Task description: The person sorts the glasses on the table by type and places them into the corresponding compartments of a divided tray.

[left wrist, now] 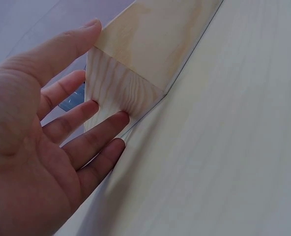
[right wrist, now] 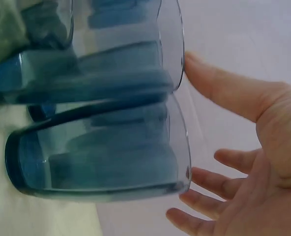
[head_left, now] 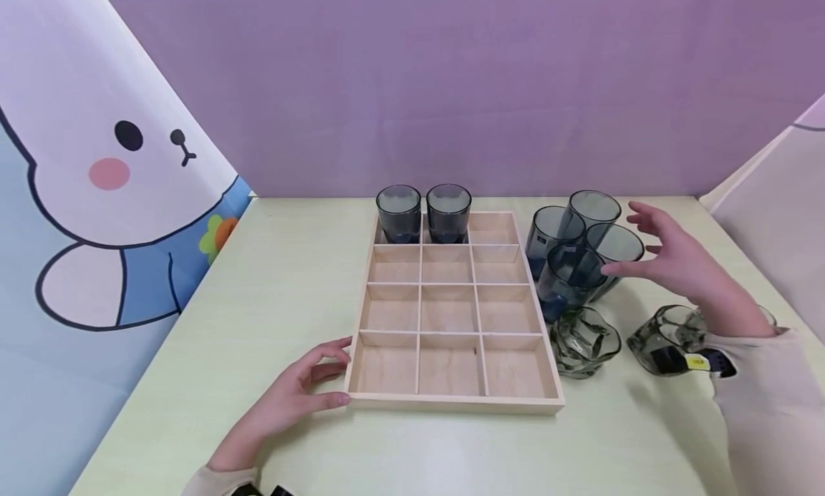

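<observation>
A wooden tray [head_left: 454, 404] divided into compartments lies on the table. Two blue-grey tumblers [head_left: 398, 220] stand in its back row, in the left and middle compartments. My left hand [head_left: 299, 390] rests its fingertips against the tray's front left corner; the left wrist view shows the fingers [left wrist: 86, 140] loosely extended along the wooden side. Right of the tray, several more blue-grey tumblers [head_left: 570, 285] stand close together. Beside their rims is my right hand [head_left: 679, 256], thumb and fingers spread apart. In the right wrist view the thumb lies right at one tumbler's rim [right wrist: 181, 54]; whether it touches I cannot tell.
A wavy, smoky clear glass [head_left: 585, 346] stands by the tray's right edge, in front of the tumblers. Further right, more clear glasses [head_left: 664, 331] are partly hidden by my right wrist. A purple backdrop [head_left: 451, 88] rises behind the table.
</observation>
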Demonstrator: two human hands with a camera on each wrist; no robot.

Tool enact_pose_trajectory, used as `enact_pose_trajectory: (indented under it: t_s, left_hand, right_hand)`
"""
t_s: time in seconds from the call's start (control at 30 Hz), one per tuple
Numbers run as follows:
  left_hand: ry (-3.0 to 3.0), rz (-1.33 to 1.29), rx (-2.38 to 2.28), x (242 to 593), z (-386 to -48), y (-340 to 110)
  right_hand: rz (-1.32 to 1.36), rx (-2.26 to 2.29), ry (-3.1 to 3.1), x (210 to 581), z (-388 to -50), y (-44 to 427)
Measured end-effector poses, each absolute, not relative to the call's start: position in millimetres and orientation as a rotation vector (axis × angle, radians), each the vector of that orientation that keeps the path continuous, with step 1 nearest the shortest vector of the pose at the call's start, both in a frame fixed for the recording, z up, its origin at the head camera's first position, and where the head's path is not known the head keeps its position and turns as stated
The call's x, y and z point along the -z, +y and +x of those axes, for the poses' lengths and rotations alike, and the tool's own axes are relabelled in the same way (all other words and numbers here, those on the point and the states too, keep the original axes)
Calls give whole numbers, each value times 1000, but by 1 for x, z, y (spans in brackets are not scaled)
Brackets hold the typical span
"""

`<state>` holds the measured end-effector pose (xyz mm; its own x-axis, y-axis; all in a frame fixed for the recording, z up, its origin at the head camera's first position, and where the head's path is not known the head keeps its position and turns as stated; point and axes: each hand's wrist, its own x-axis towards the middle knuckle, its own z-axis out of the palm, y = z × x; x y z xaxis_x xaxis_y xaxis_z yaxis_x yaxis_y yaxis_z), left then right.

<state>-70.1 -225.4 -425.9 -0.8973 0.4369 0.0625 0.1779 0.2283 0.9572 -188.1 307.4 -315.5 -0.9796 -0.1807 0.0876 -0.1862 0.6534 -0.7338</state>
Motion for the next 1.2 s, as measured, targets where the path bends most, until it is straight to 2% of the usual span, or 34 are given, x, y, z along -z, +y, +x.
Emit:
enact_pose_trajectory:
  t_s: [0.37, 0.67, 1.2]
  left_hand:
    - [2272, 617, -1744, 426, -71, -224]
    - [2262, 608, -1748, 425, -70, -224]
    - [2262, 613, -1750, 424, -70, -224]
  right_hand:
    - [348, -1397, -2949, 332, -201, 329]
    - [451, -1586, -2750, 354, -208, 337]
    - [445, -1704, -2603, 357, -207, 333]
